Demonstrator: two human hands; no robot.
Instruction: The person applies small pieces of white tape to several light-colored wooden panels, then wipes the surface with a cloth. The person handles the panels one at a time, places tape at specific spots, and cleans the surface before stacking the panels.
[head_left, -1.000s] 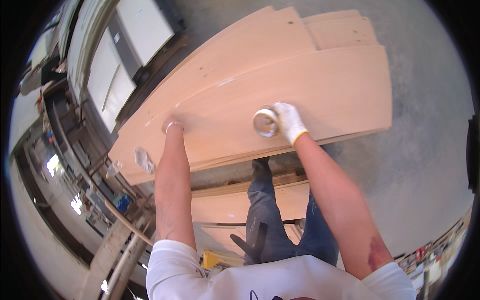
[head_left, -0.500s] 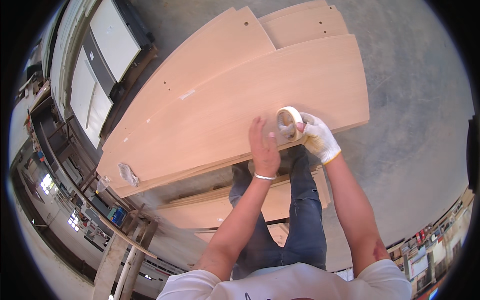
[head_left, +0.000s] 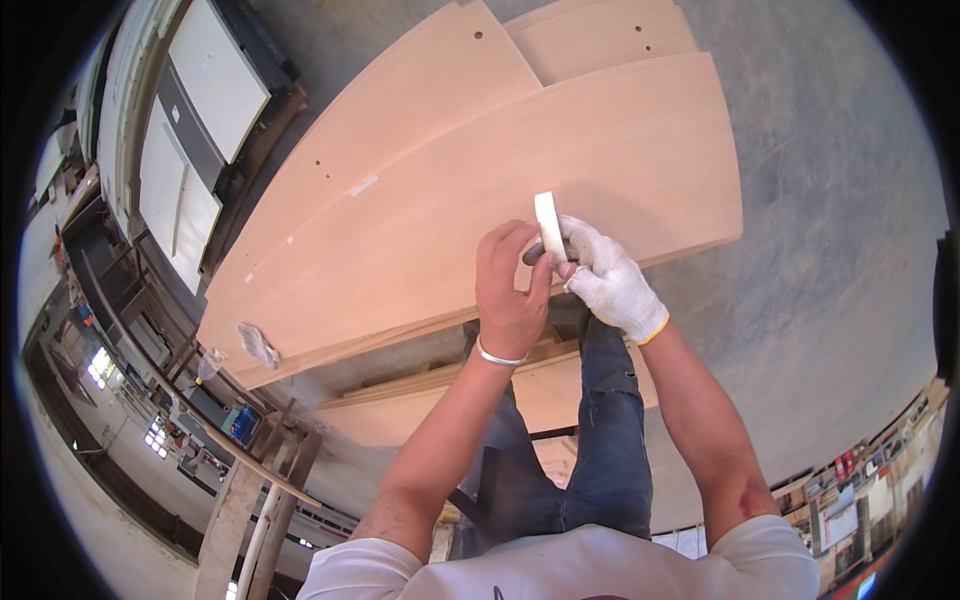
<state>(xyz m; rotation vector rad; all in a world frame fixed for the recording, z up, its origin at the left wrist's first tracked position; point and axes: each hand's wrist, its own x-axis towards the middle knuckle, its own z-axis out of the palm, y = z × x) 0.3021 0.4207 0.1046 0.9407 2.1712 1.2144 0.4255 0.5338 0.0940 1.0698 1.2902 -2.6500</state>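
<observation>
A roll of whitish tape (head_left: 549, 226) is held up edge-on above the top wooden panel (head_left: 430, 225). My right hand (head_left: 610, 282), in a white knit glove with a yellow cuff, grips the roll from its right side. On the other side, my bare left hand (head_left: 512, 290) has its thumb and fingers closed at the roll's edge. Between the left fingers and the roll shows a small dark rounded thing (head_left: 534, 252) that I cannot make out. A white band circles the left wrist.
More wood panels with small holes (head_left: 420, 80) lie under and beyond the top one. A crumpled clear plastic piece (head_left: 258, 345) rests at its left end. Other panels (head_left: 400, 410) lie low by my legs. White panels (head_left: 180, 190) stand at the far left.
The tape roll has turned from showing its open ring to edge-on and moved left. My left hand, open and apart before, has come to the roll and closed its fingers at it.
</observation>
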